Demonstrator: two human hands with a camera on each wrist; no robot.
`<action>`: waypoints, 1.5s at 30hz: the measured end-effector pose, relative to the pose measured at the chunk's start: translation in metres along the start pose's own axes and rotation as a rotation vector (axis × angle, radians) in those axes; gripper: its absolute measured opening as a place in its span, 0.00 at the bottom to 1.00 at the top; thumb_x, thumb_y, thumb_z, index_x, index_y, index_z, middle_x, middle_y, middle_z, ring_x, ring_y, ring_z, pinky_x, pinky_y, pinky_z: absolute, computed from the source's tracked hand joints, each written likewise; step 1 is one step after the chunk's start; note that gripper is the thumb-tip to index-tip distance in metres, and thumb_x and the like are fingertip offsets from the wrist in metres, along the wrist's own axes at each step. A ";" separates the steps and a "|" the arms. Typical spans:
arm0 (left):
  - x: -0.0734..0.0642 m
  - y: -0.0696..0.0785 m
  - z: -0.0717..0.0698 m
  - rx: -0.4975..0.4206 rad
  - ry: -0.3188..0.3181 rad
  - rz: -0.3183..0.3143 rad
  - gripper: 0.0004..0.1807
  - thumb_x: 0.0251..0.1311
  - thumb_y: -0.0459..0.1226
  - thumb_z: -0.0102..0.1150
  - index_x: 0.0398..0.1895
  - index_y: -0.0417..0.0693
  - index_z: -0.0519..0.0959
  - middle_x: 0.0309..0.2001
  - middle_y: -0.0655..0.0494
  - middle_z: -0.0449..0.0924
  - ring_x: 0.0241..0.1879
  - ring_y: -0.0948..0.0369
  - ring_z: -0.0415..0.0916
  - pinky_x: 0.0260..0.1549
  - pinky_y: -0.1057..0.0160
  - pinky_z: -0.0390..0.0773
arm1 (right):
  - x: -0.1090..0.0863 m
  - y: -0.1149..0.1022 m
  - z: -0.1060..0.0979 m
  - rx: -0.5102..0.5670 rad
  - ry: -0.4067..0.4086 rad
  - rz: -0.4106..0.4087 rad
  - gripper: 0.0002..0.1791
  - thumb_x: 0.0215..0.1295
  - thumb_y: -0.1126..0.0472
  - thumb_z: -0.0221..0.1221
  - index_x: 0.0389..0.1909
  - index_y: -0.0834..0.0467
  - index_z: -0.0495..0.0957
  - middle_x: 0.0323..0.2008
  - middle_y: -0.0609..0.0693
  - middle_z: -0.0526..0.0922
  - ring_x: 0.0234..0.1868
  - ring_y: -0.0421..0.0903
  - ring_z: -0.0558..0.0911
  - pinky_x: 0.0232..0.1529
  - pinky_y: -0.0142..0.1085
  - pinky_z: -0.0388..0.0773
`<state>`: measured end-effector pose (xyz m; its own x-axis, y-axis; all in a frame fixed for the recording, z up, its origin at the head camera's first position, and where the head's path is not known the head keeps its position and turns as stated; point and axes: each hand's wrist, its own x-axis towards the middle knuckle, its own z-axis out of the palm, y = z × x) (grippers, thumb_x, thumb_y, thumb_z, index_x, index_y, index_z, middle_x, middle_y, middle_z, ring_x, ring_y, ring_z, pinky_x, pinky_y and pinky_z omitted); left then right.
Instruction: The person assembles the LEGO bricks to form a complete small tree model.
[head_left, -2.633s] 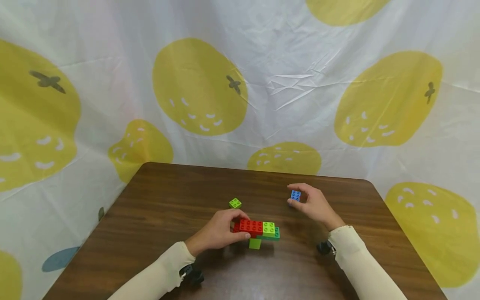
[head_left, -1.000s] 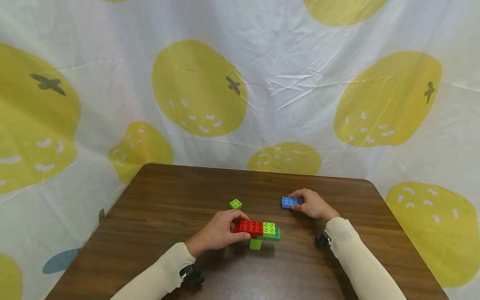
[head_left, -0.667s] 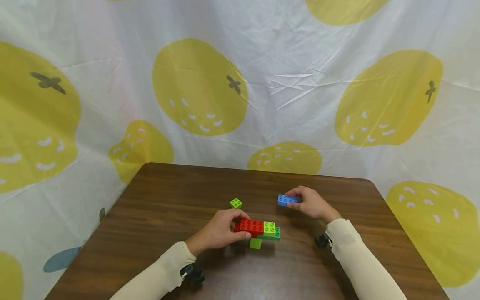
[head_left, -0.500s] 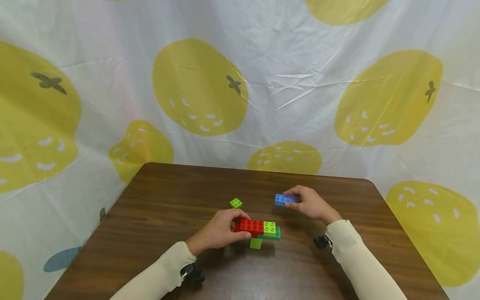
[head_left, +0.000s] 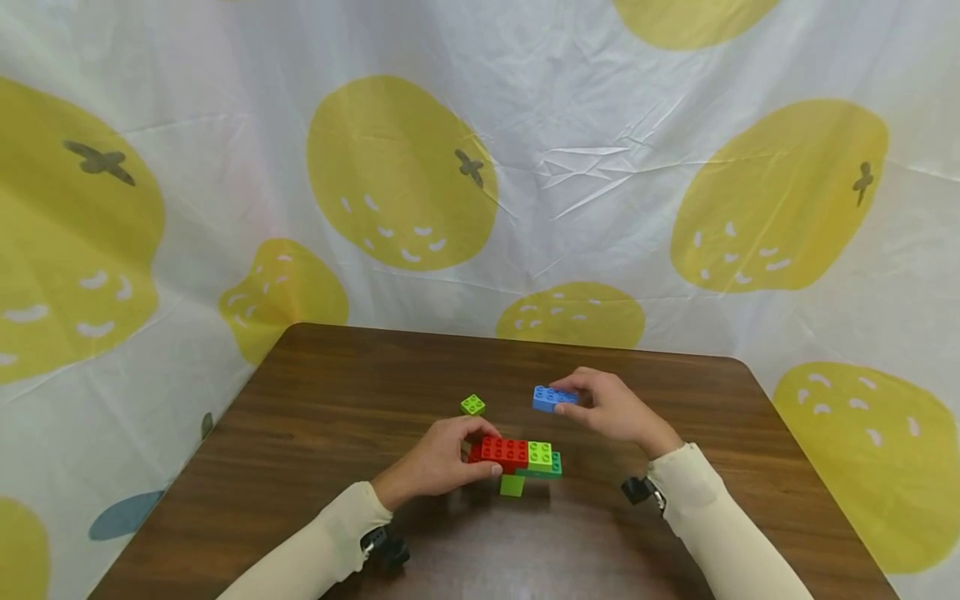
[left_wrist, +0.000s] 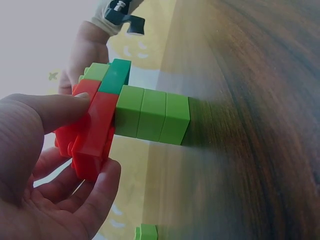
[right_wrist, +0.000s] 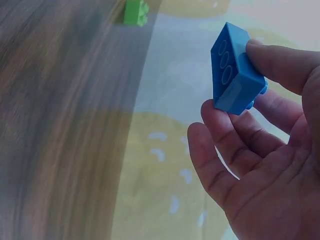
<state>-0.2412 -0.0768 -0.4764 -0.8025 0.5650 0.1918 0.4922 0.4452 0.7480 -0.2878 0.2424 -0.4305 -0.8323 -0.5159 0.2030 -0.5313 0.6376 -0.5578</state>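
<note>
One blue brick (head_left: 546, 398) was pinched by the right grip (head_left: 611, 406), below and right of frame centre; stacked bricks (head_left: 510, 452), lower middle, were clasped by the left grip (head_left: 442, 458). Tipping was risked if pressure was put beyond their narrow green column (left_wrist: 152, 115).

I see long cream sleeves, plain fabric: left sleeve (head_left: 311, 546), right sleeve (head_left: 738, 537), both a bit creased. Left grip (head_left: 438, 458) and right grip (head_left: 613, 410): bare hands. Left cuff has a black strap (head_left: 373, 538) plus chunky black left camera (head_left: 393, 552). Right wrist: black right camera (left_wrist: 135, 26), angular, flared end, small silvery fitting (left_wrist: 119, 6) beside it. Some edges blurry for me.
</note>
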 end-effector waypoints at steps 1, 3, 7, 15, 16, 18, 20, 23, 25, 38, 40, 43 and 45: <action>0.000 0.000 0.000 -0.001 -0.001 -0.001 0.21 0.61 0.46 0.77 0.55 0.53 0.83 0.48 0.58 0.86 0.44 0.63 0.81 0.41 0.68 0.83 | 0.000 -0.003 0.000 0.004 0.001 -0.010 0.21 0.71 0.53 0.69 0.61 0.54 0.84 0.45 0.45 0.85 0.37 0.40 0.81 0.39 0.34 0.81; 0.000 -0.001 0.000 -0.001 -0.001 0.002 0.21 0.61 0.46 0.77 0.55 0.53 0.83 0.48 0.58 0.86 0.44 0.64 0.81 0.40 0.69 0.83 | -0.001 -0.009 0.001 0.012 -0.001 -0.030 0.21 0.71 0.52 0.69 0.61 0.54 0.84 0.45 0.44 0.85 0.38 0.40 0.81 0.41 0.34 0.82; 0.000 -0.002 0.000 -0.005 -0.003 -0.002 0.21 0.61 0.46 0.77 0.55 0.53 0.83 0.47 0.59 0.86 0.44 0.65 0.81 0.40 0.70 0.83 | -0.003 -0.021 0.005 0.040 -0.004 -0.072 0.21 0.72 0.51 0.68 0.61 0.53 0.84 0.46 0.44 0.85 0.39 0.43 0.82 0.43 0.36 0.84; 0.001 -0.001 -0.001 0.001 -0.008 0.007 0.21 0.62 0.47 0.76 0.55 0.53 0.83 0.48 0.59 0.86 0.44 0.66 0.80 0.41 0.69 0.83 | -0.006 -0.039 0.018 0.055 -0.010 -0.147 0.20 0.72 0.50 0.68 0.60 0.53 0.84 0.46 0.42 0.84 0.39 0.40 0.82 0.41 0.34 0.86; 0.001 -0.001 -0.001 0.003 -0.008 0.007 0.21 0.62 0.47 0.76 0.55 0.53 0.83 0.47 0.59 0.86 0.43 0.66 0.80 0.41 0.70 0.83 | -0.006 -0.041 0.020 0.058 -0.010 -0.155 0.20 0.72 0.50 0.68 0.60 0.54 0.84 0.47 0.42 0.84 0.39 0.40 0.82 0.41 0.35 0.86; 0.001 -0.002 -0.001 0.006 -0.007 0.010 0.21 0.62 0.47 0.76 0.55 0.52 0.83 0.48 0.59 0.86 0.43 0.66 0.80 0.40 0.70 0.83 | -0.007 -0.044 0.023 0.059 -0.006 -0.168 0.20 0.72 0.51 0.68 0.60 0.54 0.84 0.47 0.42 0.84 0.38 0.40 0.81 0.40 0.35 0.86; 0.001 -0.002 0.000 0.005 -0.004 0.018 0.22 0.62 0.47 0.76 0.55 0.51 0.82 0.47 0.57 0.86 0.42 0.66 0.80 0.40 0.70 0.83 | -0.008 -0.047 0.026 0.061 0.000 -0.180 0.19 0.72 0.51 0.68 0.60 0.54 0.84 0.47 0.42 0.84 0.38 0.41 0.81 0.39 0.36 0.86; 0.001 -0.003 0.000 -0.001 -0.003 0.025 0.22 0.62 0.46 0.76 0.55 0.50 0.82 0.47 0.57 0.86 0.41 0.66 0.80 0.39 0.70 0.83 | -0.011 -0.052 0.029 0.072 -0.004 -0.170 0.18 0.72 0.52 0.68 0.59 0.52 0.84 0.47 0.41 0.84 0.37 0.41 0.81 0.39 0.35 0.86; 0.001 -0.003 0.000 -0.005 -0.002 0.029 0.22 0.62 0.46 0.76 0.55 0.49 0.82 0.46 0.57 0.86 0.40 0.66 0.80 0.38 0.70 0.83 | -0.013 -0.055 0.031 0.073 -0.009 -0.159 0.18 0.73 0.51 0.68 0.59 0.51 0.84 0.47 0.40 0.84 0.37 0.41 0.80 0.40 0.33 0.85; 0.000 -0.002 0.000 -0.004 0.005 0.033 0.23 0.63 0.46 0.76 0.57 0.48 0.82 0.46 0.58 0.86 0.41 0.67 0.81 0.38 0.70 0.83 | -0.019 -0.062 0.043 0.080 0.004 -0.187 0.16 0.71 0.54 0.70 0.56 0.52 0.85 0.47 0.42 0.84 0.37 0.37 0.80 0.34 0.33 0.85; 0.000 -0.002 0.000 -0.006 0.004 0.033 0.23 0.63 0.45 0.76 0.57 0.48 0.82 0.46 0.58 0.87 0.41 0.67 0.81 0.38 0.70 0.83 | -0.019 -0.063 0.044 0.066 0.011 -0.194 0.15 0.70 0.54 0.70 0.55 0.51 0.85 0.46 0.41 0.84 0.37 0.36 0.80 0.34 0.33 0.84; 0.000 -0.002 0.000 -0.011 0.003 0.036 0.23 0.63 0.45 0.76 0.57 0.48 0.82 0.46 0.58 0.86 0.40 0.68 0.81 0.38 0.70 0.83 | -0.020 -0.065 0.046 0.047 0.025 -0.212 0.14 0.69 0.54 0.71 0.54 0.51 0.86 0.45 0.41 0.84 0.37 0.36 0.80 0.33 0.31 0.83; 0.000 -0.002 0.000 -0.017 0.001 0.038 0.22 0.63 0.45 0.76 0.57 0.48 0.82 0.45 0.58 0.86 0.40 0.68 0.80 0.37 0.70 0.83 | -0.019 -0.064 0.047 0.034 0.032 -0.221 0.14 0.69 0.54 0.71 0.53 0.50 0.86 0.45 0.41 0.84 0.36 0.35 0.80 0.32 0.30 0.82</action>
<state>-0.2420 -0.0781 -0.4785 -0.7835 0.5808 0.2207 0.5167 0.4117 0.7507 -0.2301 0.1845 -0.4361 -0.7007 -0.6226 0.3484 -0.6964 0.4908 -0.5236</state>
